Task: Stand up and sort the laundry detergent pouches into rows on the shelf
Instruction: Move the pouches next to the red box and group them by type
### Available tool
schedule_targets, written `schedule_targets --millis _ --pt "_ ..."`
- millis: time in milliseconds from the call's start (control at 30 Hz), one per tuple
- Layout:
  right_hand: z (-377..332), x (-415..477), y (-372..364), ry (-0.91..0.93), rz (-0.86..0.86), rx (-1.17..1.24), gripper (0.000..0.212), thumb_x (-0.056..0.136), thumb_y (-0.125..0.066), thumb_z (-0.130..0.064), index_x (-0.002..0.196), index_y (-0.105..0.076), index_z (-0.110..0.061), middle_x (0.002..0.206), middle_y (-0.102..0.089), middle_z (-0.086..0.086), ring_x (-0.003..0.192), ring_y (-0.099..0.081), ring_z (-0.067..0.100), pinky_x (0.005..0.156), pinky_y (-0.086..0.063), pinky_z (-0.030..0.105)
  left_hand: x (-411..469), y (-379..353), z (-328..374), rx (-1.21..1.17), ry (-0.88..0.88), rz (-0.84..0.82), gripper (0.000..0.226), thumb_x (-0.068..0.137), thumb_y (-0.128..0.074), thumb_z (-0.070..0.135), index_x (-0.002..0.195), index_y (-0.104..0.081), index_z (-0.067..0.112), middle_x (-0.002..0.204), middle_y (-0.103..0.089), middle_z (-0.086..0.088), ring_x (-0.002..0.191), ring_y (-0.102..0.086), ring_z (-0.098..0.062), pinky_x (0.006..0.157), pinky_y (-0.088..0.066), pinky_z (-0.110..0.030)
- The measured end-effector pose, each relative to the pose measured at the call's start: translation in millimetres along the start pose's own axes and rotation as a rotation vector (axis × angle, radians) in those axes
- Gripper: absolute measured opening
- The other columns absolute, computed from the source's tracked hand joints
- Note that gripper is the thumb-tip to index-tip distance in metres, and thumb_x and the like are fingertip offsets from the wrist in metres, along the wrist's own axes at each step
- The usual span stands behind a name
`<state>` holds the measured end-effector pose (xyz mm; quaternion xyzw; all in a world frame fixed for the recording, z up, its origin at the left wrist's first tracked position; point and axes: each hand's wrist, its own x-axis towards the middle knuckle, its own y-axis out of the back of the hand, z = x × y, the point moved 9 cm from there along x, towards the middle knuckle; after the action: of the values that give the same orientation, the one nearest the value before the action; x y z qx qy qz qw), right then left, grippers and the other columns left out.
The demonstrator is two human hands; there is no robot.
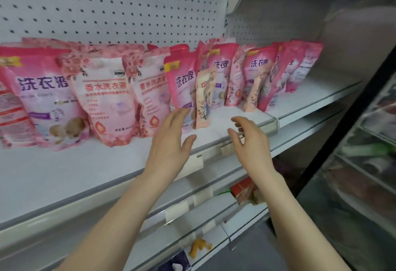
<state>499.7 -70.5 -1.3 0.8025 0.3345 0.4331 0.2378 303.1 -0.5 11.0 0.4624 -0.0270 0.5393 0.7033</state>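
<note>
The left hand (pixel 171 142) and right hand (pixel 249 142) reach over the shelf (pixel 85 170) edge, fingers loose and apart, holding nothing. Just past them, pink pouches (pixel 100 99) stand on it in a crooked row along the pegboard (pixel 107 3).

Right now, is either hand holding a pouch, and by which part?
Nothing is held. The left hand reaches with straight fingers toward the pink pouch; the right hand is loosely curled and empty.

The left hand (pixel 171 142) and right hand (pixel 249 140) (both empty) hover near standing pouches (pixel 102 99).
</note>
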Motion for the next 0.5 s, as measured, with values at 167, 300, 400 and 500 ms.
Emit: schedule_targets --millis 167,300,400,500 --pt "43.4 55.4 13.8 -0.035 0.067 -0.017 0.048 0.097 -0.057 -0.020 0.144 -0.043 -0.016 0.127 -0.061 0.009 0.110 -0.059 0.026 0.089 -0.049 0.039 44.5 -19.6 14.2 0.045 -0.003 0.072 0.072 0.092 -0.062 0.016 0.152 -0.024 0.020 0.159 -0.024 -0.002 0.145 -0.020 -0.017 0.113 -0.021 -0.029" --pt "50.4 110.1 34.5 -0.026 0.158 -0.112 0.053 0.097 -0.048 -0.010 0.148 -0.036 -0.016 0.140 -0.051 0.014 0.116 -0.057 0.034 0.093 -0.049 0.044 67.8 -33.9 18.3 0.064 -0.042 0.069 0.077 0.092 -0.061 0.016 0.154 -0.015 0.020 0.162 -0.016 -0.003 0.147 -0.017 -0.020 0.114 -0.025 -0.036" --pt "50.5 153.3 41.5 -0.027 0.165 -0.166 0.051 0.099 -0.032 -0.013 0.150 -0.035 -0.014 0.156 -0.035 0.009 0.142 -0.034 0.027 0.114 -0.031 0.040 81.0 -41.4 15.6 0.056 -0.046 0.083 0.083 0.093 -0.060 0.017 0.155 -0.006 0.023 0.162 -0.015 -0.001 0.148 -0.015 -0.017 0.114 -0.019 -0.030" --pt "48.4 182.1 34.7 0.084 0.056 -0.408 0.049 0.091 -0.049 0.005 0.140 -0.050 -0.006 0.149 -0.043 0.017 0.145 -0.027 0.032 0.116 -0.029 0.045 88.4 -45.9 22.1 0.063 -0.103 0.111 0.087 0.089 -0.064 0.011 0.154 -0.007 0.025 0.159 -0.027 -0.004 0.143 -0.031 -0.019 0.111 -0.030 -0.031"
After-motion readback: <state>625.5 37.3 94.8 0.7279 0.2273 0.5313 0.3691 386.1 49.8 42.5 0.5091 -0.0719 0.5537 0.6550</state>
